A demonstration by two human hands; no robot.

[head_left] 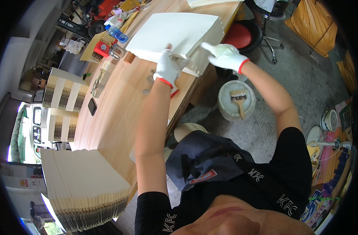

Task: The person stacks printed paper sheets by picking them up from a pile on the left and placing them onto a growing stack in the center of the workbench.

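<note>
A thick stack of large white sheets (173, 33) lies on the wooden table in front of me, its layers uneven along the right side. My left hand (167, 68), in a white knit glove with a red cuff, is at the stack's near edge, thumb and fingers apart. My right hand (227, 56), gloved the same way, hovers just off the stack's right side with fingers stretched toward it. Neither hand visibly holds anything. Under my left wrist lies a grey glove-like piece (148, 82), mostly hidden by the arm.
The table (116, 117) bears a phone (92, 106), a blue-tinted bottle (116, 33), a metal cup (116, 51) and a fanned stack of boards (85, 188). On the floor, a pale bucket (226, 107) carries a brush (239, 102). A red-seated stool (238, 35) stands beside the table.
</note>
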